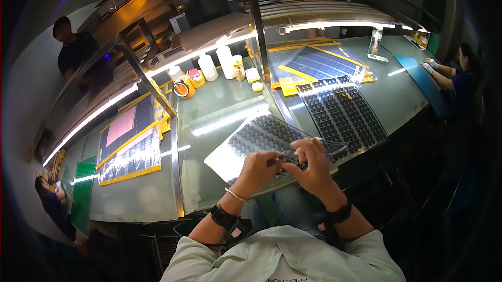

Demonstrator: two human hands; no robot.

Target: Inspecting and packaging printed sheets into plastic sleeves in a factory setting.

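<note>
the left hand point(258, 170) pinches a glossy, bowed clear sheet point(261, 136) rowed with dark pieces, the right hand point(315, 168) curled against it, hold unclear, above a smooth bench point(195, 177) bare toward the left, a flat dark-studded panel point(345, 117) just right.

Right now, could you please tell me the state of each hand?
Left hand: pinched closed; what it holds, if anything, cannot be told.
Right hand: curled at the clear sheet; whether its grip is closed cannot be told.

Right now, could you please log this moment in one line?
left hand: at patterned sheet; right hand: at same sheet; rightward: second sheet
</note>
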